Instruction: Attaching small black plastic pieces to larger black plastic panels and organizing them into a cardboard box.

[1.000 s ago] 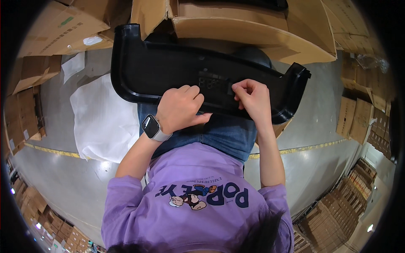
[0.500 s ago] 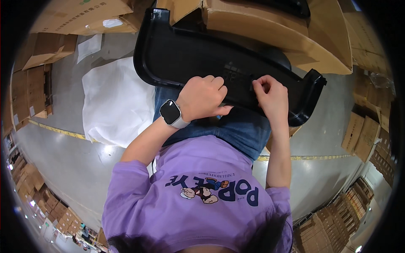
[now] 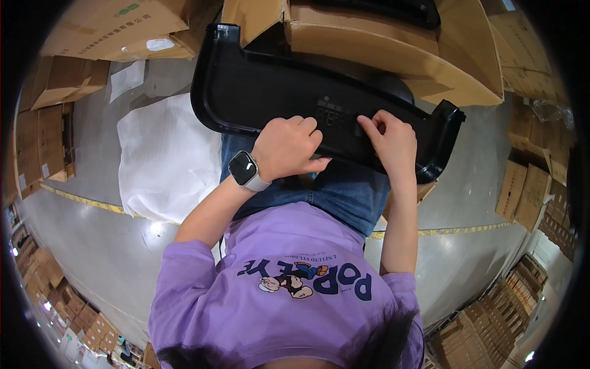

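Observation:
A long black plastic panel (image 3: 264,86) with a raised rim and upturned ends lies tilted across my lap, its far side by an open carton. My left hand (image 3: 286,147), wearing a watch, is closed over the panel's near rim, fingers curled on the upper side and thumb at the edge. My right hand (image 3: 393,138) is held over the panel's right half, thumb and forefinger pinched close to its surface. A small dark piece seems to be at those fingertips, too dark to make out. Pale markings show on the panel between my hands.
The open cardboard carton (image 3: 362,40) stands just beyond the panel with another black part (image 3: 409,12) in it. A white sheet or bag (image 3: 169,154) lies on the floor to the left. Stacked cartons (image 3: 46,144) line both sides. A yellow line (image 3: 442,232) crosses the floor.
The panel and carton appear slightly lower and further left in view. My right hand has shifted slightly left along with them, still pinched; my left hand keeps its hold on the rim.

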### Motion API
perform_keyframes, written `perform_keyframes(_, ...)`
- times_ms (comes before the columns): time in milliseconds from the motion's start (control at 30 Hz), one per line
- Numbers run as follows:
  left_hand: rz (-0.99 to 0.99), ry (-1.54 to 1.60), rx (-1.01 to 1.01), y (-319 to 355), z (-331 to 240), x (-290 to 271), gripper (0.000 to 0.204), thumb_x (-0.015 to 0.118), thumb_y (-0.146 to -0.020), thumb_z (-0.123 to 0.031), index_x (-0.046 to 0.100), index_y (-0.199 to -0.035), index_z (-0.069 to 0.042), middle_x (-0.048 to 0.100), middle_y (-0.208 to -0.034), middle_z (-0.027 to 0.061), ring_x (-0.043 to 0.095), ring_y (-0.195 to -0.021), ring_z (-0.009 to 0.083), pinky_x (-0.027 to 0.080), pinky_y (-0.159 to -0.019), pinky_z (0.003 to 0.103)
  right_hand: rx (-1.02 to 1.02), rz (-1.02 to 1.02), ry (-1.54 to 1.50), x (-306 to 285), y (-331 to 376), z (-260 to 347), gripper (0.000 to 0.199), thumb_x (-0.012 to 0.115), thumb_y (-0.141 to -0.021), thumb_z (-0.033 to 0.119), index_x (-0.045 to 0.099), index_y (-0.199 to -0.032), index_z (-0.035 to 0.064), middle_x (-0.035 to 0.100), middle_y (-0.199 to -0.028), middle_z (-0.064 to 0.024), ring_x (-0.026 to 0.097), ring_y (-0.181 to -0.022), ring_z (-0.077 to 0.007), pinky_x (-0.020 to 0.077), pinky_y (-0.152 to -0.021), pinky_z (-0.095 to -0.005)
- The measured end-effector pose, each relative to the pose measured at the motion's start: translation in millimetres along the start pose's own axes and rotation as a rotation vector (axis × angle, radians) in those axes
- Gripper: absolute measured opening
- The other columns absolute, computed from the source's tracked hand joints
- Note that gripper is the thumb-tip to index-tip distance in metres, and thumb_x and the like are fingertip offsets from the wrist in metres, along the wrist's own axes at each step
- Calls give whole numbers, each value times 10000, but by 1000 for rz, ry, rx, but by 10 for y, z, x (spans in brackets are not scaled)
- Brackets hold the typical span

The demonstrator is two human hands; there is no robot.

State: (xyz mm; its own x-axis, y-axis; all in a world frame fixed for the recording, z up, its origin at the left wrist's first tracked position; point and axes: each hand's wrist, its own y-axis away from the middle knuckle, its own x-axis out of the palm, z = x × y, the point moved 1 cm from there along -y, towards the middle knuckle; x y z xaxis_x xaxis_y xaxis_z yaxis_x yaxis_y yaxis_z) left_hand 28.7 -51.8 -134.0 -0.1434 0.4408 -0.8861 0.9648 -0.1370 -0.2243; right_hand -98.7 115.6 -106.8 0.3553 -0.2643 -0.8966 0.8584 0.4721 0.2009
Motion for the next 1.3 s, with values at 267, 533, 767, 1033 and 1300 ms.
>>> perform_keyframes(267, -4, -39, -3, -85, 6, -71, 345, 724, -637, -398, 580, -644, -84, 495, -667, 44, 555, -627, 190, 434, -499, 301, -132, 117, 51, -151, -38, -27, 315, 764, -686, 293, 567, -719, 51, 591, -604, -90, 594, -567, -247, 450, -533, -333)
perform_keyframes(533, 28, -43, 3, -238, 6, -151, 381, 665, -678, -457, 599, -652, -82, 531, -699, 64, 572, -666, 223, 453, -525, 342, -241, 35, -34, -244, 26, -104, 297, 745, -676, 340, 614, -634, 77, 590, -673, -101, 607, -644, -284, 473, -568, -385)
perform_keyframes(767, 81, -44, 11, -13, -46, -168, 442, 643, -712, -497, 651, -663, -58, 586, -682, 94, 614, -634, 246, 498, -550, 348, -129, 22, 138, 23, 69, -46, 433, 610, -784, 516, 704, -670, 109, 642, -640, -135, 645, -652, -316, 516, -615, -408)
perform_keyframes(1033, 14, -75, 23, -56, -63, -168, 457, 651, -698, -509, 650, -643, -55, 580, -633, 82, 620, -605, 241, 497, -524, 339, -59, 4, 142, -104, 108, 6, 435, 545, -848, 495, 700, -759, 98, 666, -710, -120, 656, -699, -295, 516, -625, -384)
perform_keyframes(1300, -47, 6, 34, -145, -67, -311, 472, 660, -697, -523, 605, -578, -70, 528, -565, 62, 581, -534, 232, 453, -469, 339, -595, -57, -3, -121, 517, 120, 251, 728, -710, 332, 658, -805, 110, 605, -733, -41, 622, -722, -245, 513, -616, -345)
